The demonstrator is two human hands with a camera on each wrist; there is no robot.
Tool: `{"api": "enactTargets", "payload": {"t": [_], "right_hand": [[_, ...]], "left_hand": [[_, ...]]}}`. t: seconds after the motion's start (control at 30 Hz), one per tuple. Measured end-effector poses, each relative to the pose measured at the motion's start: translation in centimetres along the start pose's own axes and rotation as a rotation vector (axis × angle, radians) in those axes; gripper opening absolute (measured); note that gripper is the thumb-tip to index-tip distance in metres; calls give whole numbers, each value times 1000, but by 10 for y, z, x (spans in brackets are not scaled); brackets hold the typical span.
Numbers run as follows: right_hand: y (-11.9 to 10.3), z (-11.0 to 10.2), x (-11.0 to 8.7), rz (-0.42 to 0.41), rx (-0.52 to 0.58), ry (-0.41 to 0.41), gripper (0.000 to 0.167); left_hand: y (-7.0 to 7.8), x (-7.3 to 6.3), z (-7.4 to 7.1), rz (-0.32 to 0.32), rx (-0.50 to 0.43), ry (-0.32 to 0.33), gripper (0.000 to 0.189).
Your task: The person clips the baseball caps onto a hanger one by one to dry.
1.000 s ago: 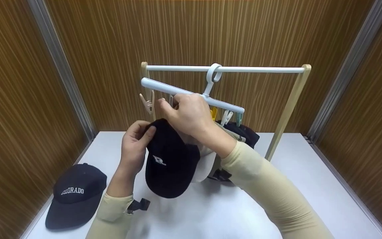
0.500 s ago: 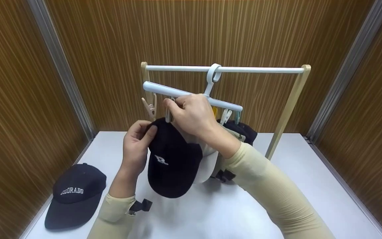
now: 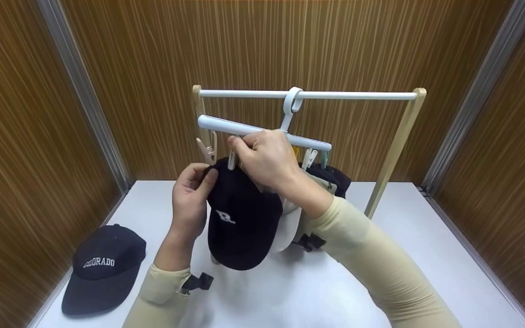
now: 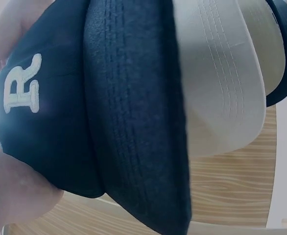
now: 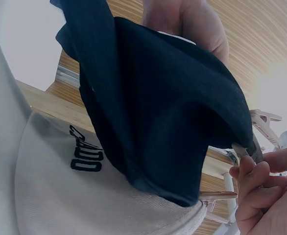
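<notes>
My left hand (image 3: 190,196) pinches the edge of a black baseball cap (image 3: 244,223) with a white letter R, its brim hanging downward. With thumb and fingers, my right hand (image 3: 269,157) grips a pale clothespin (image 3: 232,160) on the white clip hanger (image 3: 226,125). In the right wrist view, this clothespin (image 5: 253,149) is right at the cap's edge. Behind the black cap hangs a white cap (image 4: 222,88), partly covered by it and by my right arm. A pale pink clothespin (image 3: 208,151) dangles at the hanger's left end, beside the cap.
A dark COLORADO cap (image 3: 103,269) lies on the white table (image 3: 262,300) at left. The hanger hooks over the rack's rail (image 3: 358,95). More clothespins, one white (image 3: 309,159) and one green (image 3: 324,159), and a dark cap (image 3: 335,180) hang at right. Wood-patterned walls (image 3: 358,45) surround the table.
Both hands and the black cap have shifted slightly right. The hanger's left end has dropped a little and its right end has risen, so it tilts less. More of the gripped clothespin shows.
</notes>
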State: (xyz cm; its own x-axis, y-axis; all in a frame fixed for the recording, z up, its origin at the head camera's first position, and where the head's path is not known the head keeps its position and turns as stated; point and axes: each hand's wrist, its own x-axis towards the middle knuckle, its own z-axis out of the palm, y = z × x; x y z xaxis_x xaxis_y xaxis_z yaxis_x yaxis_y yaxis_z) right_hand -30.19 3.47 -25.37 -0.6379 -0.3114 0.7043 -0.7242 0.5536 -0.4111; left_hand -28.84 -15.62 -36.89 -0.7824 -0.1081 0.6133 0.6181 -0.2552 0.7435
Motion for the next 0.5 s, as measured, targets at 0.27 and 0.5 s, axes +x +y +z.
{"api": "enactTargets", "payload": {"t": [0.27, 0.5], "right_hand": [[1, -1, -3, -13, 18, 16, 61], [1, -1, -5, -22, 26, 21, 60]], "left_hand": [[2, 1, 9, -18, -25, 28, 4], [3, 1, 13, -23, -26, 44, 5]]}}
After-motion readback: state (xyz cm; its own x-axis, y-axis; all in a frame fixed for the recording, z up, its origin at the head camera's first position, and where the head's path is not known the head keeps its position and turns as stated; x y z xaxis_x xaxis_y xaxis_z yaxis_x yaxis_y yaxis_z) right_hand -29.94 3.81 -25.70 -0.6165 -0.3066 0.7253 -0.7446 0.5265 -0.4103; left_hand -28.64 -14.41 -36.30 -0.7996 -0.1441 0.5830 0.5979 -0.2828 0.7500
